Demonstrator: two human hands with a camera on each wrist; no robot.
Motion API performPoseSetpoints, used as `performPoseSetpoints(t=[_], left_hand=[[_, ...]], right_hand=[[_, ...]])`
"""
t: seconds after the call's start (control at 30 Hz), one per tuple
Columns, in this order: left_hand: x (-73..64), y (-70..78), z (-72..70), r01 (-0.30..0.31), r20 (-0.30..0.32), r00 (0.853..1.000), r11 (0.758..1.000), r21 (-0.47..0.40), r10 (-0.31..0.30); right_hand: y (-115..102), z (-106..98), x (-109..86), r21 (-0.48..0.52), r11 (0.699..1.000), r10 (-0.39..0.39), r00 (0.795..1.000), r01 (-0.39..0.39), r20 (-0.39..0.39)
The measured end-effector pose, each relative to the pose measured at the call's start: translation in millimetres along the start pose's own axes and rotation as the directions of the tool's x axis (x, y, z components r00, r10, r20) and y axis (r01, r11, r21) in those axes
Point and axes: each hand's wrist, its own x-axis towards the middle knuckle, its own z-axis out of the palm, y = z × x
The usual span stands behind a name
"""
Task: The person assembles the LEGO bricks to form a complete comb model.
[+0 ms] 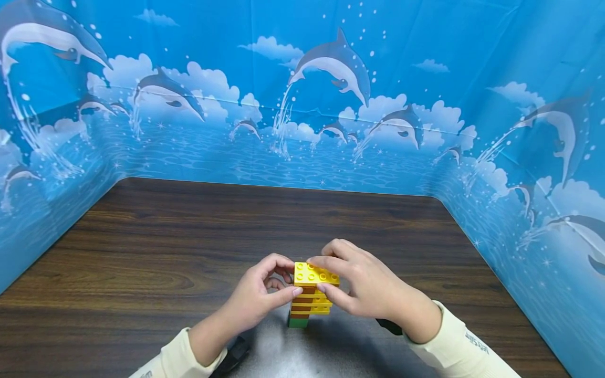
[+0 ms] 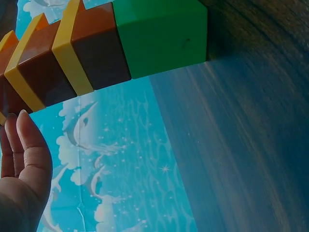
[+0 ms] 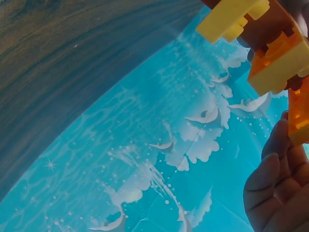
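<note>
A tower of toy building bricks stands on the table, with a green brick (image 1: 298, 323) at its foot. Above that, brown bricks (image 2: 99, 46) alternate with thin yellow bricks (image 2: 72, 48) that jut out to the right. The topmost yellow brick (image 1: 304, 274) has studs on its upper face. My right hand (image 1: 366, 275) pinches this brick's right part, thumb in front and fingers over the back. From the left, my left hand (image 1: 257, 289) grips the tower's upper end, its thumb at the front edge just under the top brick. The right wrist view shows a jutting yellow brick (image 3: 280, 67) from below.
The tower is near the front of a dark wood-grain table (image 1: 189, 252). A blue curtain (image 1: 212, 147) printed with dolphins and clouds surrounds the table's back and sides. Pale sleeves (image 1: 181, 357) cover both forearms.
</note>
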Motion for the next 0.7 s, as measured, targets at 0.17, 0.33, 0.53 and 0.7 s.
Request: performPoseSetpoints(t=[0.17,0.33,0.53,0.7], left_hand=[[0.1,0.0,0.4,0.004,-0.004,1.000,1.000,0.006,-0.004],[1.0,1.1,-1.0,-0.036,-0.015,0.999,0.999,-0.004,0.035],[4.6,9.2,-2.9,-0.073,-0.028,0.997,0.997,0.009,0.073],[6.3,11.6,-2.5,-0.064,-0.032,0.997,0.998,0.017,0.065]], right_hand=[[0,0,-0.2,-0.001,1.000,0.001,1.000,-0.001,0.003],[0,0,-0.1,0.006,1.000,0.013,1.000,-0.013,0.004],[-1,0,-0.7,0.011,0.999,0.043,0.999,-0.043,0.018],[-3,-1,-2.5,0.047,0.995,0.091,0.996,-0.092,0.026]])
